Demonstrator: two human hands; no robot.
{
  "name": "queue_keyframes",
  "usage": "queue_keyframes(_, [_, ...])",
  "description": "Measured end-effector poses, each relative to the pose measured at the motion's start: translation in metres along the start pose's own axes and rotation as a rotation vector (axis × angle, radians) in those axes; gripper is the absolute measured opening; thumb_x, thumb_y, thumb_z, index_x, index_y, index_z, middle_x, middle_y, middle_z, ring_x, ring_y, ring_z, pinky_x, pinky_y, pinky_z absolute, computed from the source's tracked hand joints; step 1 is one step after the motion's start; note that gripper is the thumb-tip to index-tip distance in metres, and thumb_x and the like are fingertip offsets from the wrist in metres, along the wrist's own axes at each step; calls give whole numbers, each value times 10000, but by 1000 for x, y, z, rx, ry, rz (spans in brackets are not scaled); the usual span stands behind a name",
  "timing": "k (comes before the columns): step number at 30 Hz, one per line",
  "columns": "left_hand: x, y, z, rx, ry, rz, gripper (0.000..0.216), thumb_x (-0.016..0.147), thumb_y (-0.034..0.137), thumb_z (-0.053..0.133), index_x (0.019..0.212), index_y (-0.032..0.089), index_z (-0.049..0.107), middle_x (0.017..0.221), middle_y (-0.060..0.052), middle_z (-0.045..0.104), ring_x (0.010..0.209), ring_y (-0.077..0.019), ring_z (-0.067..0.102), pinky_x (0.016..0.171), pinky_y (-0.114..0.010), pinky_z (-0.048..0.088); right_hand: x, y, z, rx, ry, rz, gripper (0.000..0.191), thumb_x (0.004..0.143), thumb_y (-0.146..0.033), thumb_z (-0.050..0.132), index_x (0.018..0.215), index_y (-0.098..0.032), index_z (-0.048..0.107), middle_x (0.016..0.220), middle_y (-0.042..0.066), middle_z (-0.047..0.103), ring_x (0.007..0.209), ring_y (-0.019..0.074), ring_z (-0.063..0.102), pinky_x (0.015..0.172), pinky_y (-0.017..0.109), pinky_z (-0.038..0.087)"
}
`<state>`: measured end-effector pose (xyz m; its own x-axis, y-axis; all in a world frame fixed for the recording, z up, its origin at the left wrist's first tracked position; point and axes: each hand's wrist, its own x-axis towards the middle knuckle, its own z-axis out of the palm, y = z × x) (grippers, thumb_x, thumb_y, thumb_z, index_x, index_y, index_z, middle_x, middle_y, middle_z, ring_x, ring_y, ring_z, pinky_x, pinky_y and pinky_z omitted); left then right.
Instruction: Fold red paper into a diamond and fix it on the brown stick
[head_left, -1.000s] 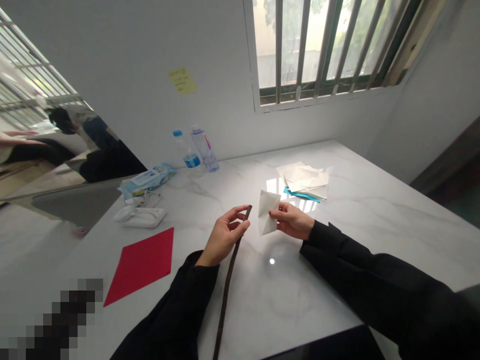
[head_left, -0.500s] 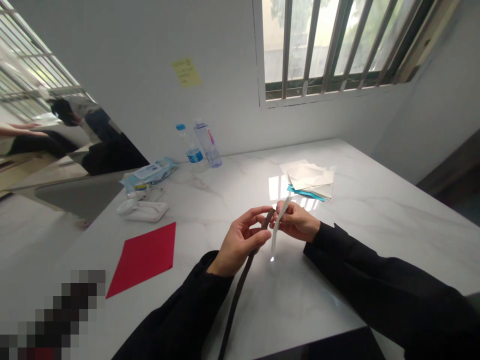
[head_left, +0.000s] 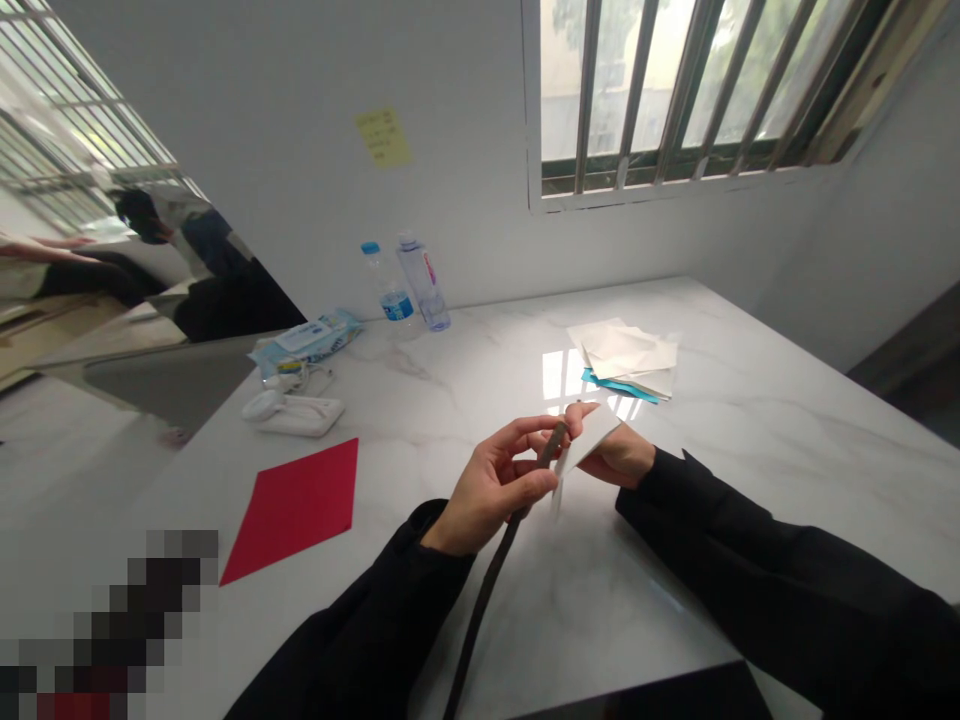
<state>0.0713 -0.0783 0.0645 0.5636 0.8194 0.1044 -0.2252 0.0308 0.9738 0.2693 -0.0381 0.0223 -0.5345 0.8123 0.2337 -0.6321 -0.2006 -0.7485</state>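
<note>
My left hand (head_left: 491, 485) is closed on a long dark brown strap (head_left: 487, 590), perhaps a belt, near its upper end. The strap runs down past my left sleeve and out of view at the bottom edge. Beside that end, my right hand (head_left: 626, 458) pinches a thin white piece (head_left: 596, 436) that looks like folded paper or cloth. One part of it tilts across the right fingers, and a narrow part hangs below by my left thumb. The right fingertips are partly hidden behind it and lie close to the strap's end.
Pale sheets (head_left: 630, 350) over a blue one (head_left: 619, 386) lie beyond my hands. At left are a red sheet (head_left: 300, 510), a white device (head_left: 296, 412) and a wipes packet (head_left: 307, 340). Two bottles (head_left: 424, 285) stand by the wall. A dark flat object (head_left: 675, 695) is near the front edge.
The white piece has turned from nearly edge-on to showing a broader face towards me, tilting right over my right fingers. My left hand keeps its grip on the strap. The view has shifted slightly.
</note>
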Motion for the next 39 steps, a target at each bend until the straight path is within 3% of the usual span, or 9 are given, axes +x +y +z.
queue_keyframes(27, [1,-4,-1,4,17,-9,497,851,267,815,1319,296,653,951,-5,629,557,-36,421,476,-168,339,-1,-4,5,-51,19,17,368,748,-368,941,792,-185,624,735,-20,713,708,121,692,708,260,553])
queue_keyframes(39, [5,-5,-8,74,137,-46,602,813,307,847,1374,255,635,983,-25,632,603,-66,489,472,-181,376,0,-9,14,-162,238,-12,351,743,-353,915,997,-149,784,904,75,772,820,191,720,786,328,598])
